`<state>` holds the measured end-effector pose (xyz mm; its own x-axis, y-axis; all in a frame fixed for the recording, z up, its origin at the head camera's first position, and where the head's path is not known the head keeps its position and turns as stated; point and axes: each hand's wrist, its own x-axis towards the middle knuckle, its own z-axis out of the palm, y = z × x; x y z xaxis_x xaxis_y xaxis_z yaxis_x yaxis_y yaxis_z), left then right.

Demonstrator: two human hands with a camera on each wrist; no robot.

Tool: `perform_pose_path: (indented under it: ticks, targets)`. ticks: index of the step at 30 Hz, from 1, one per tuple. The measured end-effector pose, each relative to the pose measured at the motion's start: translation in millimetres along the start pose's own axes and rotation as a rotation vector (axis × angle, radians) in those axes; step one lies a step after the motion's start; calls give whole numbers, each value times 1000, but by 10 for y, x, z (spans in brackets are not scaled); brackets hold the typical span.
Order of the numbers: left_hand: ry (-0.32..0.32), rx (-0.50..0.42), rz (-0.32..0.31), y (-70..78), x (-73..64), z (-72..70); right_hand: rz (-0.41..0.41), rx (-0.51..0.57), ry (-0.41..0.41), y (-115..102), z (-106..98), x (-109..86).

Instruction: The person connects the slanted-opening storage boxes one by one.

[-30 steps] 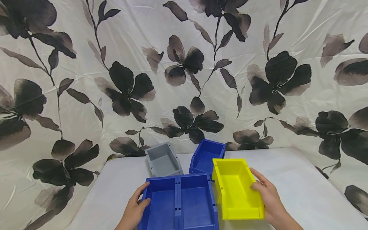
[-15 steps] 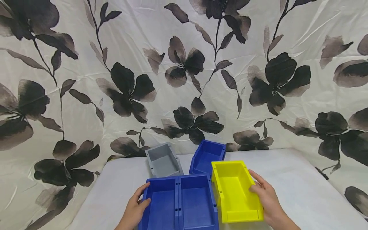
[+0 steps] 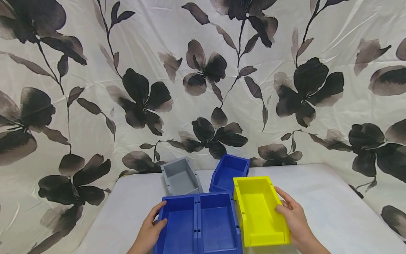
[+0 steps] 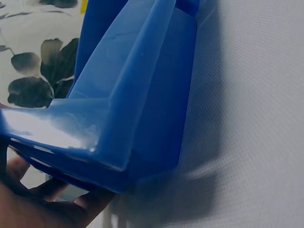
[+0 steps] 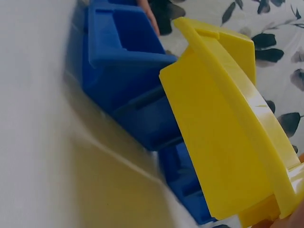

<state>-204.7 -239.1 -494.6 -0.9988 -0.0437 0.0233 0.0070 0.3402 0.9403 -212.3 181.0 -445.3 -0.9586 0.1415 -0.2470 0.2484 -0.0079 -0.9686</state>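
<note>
Two blue storage bins stand side by side at the front, the left blue bin (image 3: pixel 177 224) and the right blue bin (image 3: pixel 216 222), their facing walls together. My left hand (image 3: pixel 149 227) grips the outer wall of the left one, thumb over its rim; the left wrist view shows fingers (image 4: pixel 97 202) under its edge. In my right hand (image 3: pixel 295 220) is a yellow storage bin (image 3: pixel 261 211), pinched by its right wall. It is held off the table, tilted, close against the right blue bin's outer side. Most of the right hand is out of the right wrist view.
Behind the pair, a grey bin (image 3: pixel 180 176) sits at the back left and another blue bin (image 3: pixel 229 173) at the back centre, partly covered by the yellow one. All are on a white-covered table (image 3: pixel 330 197). A floral cloth (image 3: pixel 203 88) hangs behind.
My right hand has brought the yellow bin slightly left and a little nearer to me, toward the right blue bin. The left hand keeps its grip in place.
</note>
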Motion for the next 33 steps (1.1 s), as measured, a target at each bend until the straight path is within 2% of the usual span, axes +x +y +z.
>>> perform_pose_path:
  ticks: [6,13,18,25,28,31,33]
  targets:
    - [-11,18,4,-13,-13,6,-10,-42,39,6,6,-29]
    - [-9,9,-6,-14,-8,4,-54,-102,25,16,3,50]
    - [-8,5,-14,-26,0,13,-45,-109,46,52,18,56]
    - [0,14,-26,-2,-8,1,-74,-172,71,61,62,45]
    - [7,-7,-31,6,-15,-4,-99,-278,58,22,69,42]
    - [8,-45,-50,9,-15,5,-199,-529,47,-50,69,25]
    - [9,-61,-64,8,-14,7,-307,-702,41,-118,89,8]
